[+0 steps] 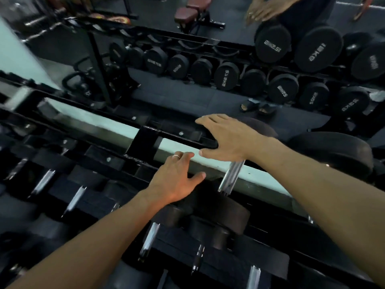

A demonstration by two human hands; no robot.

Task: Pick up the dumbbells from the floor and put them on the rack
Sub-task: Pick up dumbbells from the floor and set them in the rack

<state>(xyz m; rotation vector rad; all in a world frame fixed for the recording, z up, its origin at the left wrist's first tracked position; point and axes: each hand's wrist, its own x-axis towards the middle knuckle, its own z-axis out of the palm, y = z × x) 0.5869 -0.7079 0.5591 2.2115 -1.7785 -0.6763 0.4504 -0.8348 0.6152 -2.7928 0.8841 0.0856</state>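
Observation:
A black dumbbell with a chrome handle lies on the top tier of the black rack, in front of a wall mirror. My right hand rests flat, fingers straight, on the dumbbell's far head. My left hand lies open with spread fingers on its near head. Neither hand grips the handle.
Several more dumbbells with chrome handles fill the lower tiers below my arms. Another large dumbbell head sits to the right on the top tier. The mirror reflects rows of dumbbells, a bench, sandalled feet and hands.

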